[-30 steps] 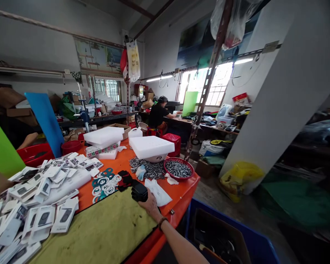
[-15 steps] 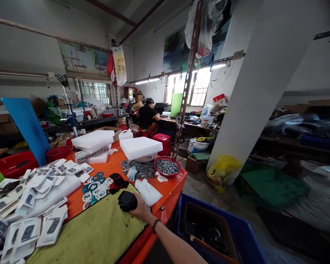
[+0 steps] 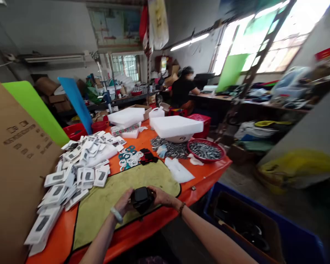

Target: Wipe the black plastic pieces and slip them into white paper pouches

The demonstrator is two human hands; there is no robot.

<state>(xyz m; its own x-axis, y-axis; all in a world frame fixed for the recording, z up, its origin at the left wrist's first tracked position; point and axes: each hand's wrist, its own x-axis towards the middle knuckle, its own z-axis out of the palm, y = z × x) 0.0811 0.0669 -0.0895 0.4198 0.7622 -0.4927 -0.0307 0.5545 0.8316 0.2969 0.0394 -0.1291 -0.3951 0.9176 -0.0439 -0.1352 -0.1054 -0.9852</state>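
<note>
Between my two hands is a black, square-topped object (image 3: 142,196), held over the near edge of the yellow-green mat (image 3: 118,190). Its exact kind I cannot make out. My left hand (image 3: 124,202) grips it from the left side, and my right hand (image 3: 161,197) is closed around its right side. To the left of the mat lies a heap of white retail boxes (image 3: 85,176) with dark pictures printed on them. Teal and white rings (image 3: 128,158) and a black-and-red glove (image 3: 148,156) lie at the mat's far edge.
A red basin (image 3: 222,151) of small metal parts stands right of a loose metal pile (image 3: 173,148). White foam (image 3: 177,126) rests on a bowl. A blue crate (image 3: 288,227) stands on the floor at right; a cardboard box (image 3: 13,165) rises at left. Another person (image 3: 183,88) sits farther back.
My right hand has brought the black object nearer to me over the mat. My left hand has come into view and taken hold of it. The view has swung left.
</note>
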